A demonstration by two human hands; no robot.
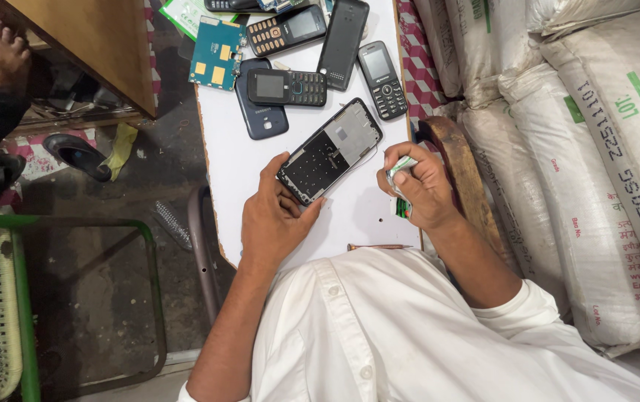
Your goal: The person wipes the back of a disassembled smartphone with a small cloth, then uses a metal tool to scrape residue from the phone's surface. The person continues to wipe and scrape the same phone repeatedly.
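An opened mobile phone (pixel 330 151) is seen lying flat on the white worktop (pixel 234 167), set diagonally, its lower end held by the left hand (pixel 275 216). Its cover is removed: a black keypad section is exposed at the lower end and a pale grey metal frame at the upper end. A small green-and-white item (pixel 398 170), too crumpled to identify, is pinched in the right hand (pixel 423 190), just beside the phone.

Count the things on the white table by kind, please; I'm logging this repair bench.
Whole keypad phones: 3
Back covers or phones lying face down: 2
Opened phone frame, in the left hand: 1
Circuit boards: 1
Total: 7
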